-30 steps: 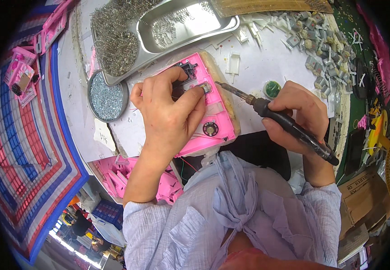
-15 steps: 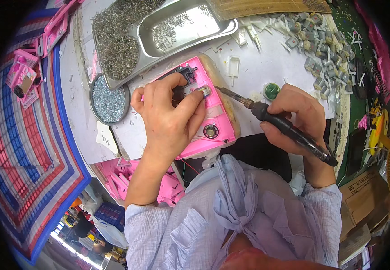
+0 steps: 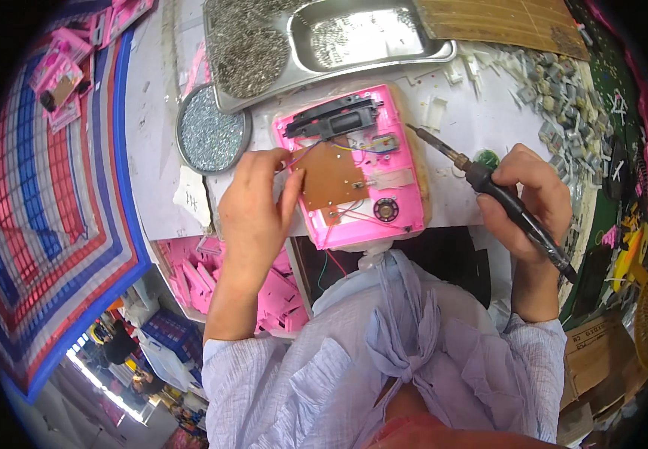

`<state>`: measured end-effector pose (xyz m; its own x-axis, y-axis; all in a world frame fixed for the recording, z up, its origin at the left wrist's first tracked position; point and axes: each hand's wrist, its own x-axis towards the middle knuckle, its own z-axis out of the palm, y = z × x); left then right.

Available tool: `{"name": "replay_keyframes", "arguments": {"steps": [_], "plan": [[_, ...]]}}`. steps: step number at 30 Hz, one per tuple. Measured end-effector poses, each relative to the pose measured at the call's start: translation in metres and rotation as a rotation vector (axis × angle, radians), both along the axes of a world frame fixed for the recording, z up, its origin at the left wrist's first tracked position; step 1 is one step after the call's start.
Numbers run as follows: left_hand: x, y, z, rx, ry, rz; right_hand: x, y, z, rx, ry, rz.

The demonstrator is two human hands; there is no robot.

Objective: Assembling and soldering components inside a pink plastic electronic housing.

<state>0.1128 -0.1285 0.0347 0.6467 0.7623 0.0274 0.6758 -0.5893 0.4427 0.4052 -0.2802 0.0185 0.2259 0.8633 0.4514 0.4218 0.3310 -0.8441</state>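
Observation:
A pink plastic housing [image 3: 411, 179] lies with its inside upward on a wrapped pad. In it are a brown circuit board [image 3: 331, 176], a long black plastic part [image 3: 331, 120], a small motor [image 3: 384, 143], a round speaker [image 3: 386, 210] and thin wires. My left hand [image 3: 253, 206] is at the housing's left edge, thumb and forefinger apart beside the board, with a dark wire near the fingertips. Gripped in my right hand [image 3: 552, 198] is a soldering iron [image 3: 517, 209] with a black handle. Its tip points up-left, just right of the housing and apart from it.
Behind the housing stands a metal tray [image 3: 447, 51] of small metal pieces. A round dish [image 3: 247, 142] of tiny shiny parts sits to the left. Several small motors [image 3: 552, 90] are heaped at the right, beyond a green round piece [image 3: 487, 159]. Pink parts [image 3: 271, 299] fill a space below the table edge.
My left hand has drawn back from the motor to the housing's left edge, uncovering the board. The iron remains in my right hand, its tip slightly farther from the housing. The whole view has shifted.

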Motion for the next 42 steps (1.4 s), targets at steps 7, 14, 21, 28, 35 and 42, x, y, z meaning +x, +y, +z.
{"name": "replay_keyframes", "arguments": {"steps": [7,14,21,28,35,42], "plan": [[0.015,0.003,-0.001,0.095,-0.385,-0.022,-0.029,0.004,0.016,-0.103,0.223,-0.114],[0.046,-0.008,-0.016,-0.770,-0.957,0.270,-0.065,0.046,0.010,-0.105,0.250,-0.009],[0.038,-0.004,-0.021,-0.826,-0.934,0.243,-0.084,0.094,0.007,-0.064,0.277,0.029],[0.035,0.002,-0.020,-0.814,-0.904,0.192,-0.085,0.098,0.000,-0.086,0.274,0.062],[0.031,0.005,-0.017,-0.890,-0.865,0.151,-0.089,0.103,0.003,-0.060,0.225,0.069],[0.034,0.003,-0.020,-0.799,-0.891,0.238,-0.094,0.093,-0.004,-0.029,-0.007,-0.046]]}}
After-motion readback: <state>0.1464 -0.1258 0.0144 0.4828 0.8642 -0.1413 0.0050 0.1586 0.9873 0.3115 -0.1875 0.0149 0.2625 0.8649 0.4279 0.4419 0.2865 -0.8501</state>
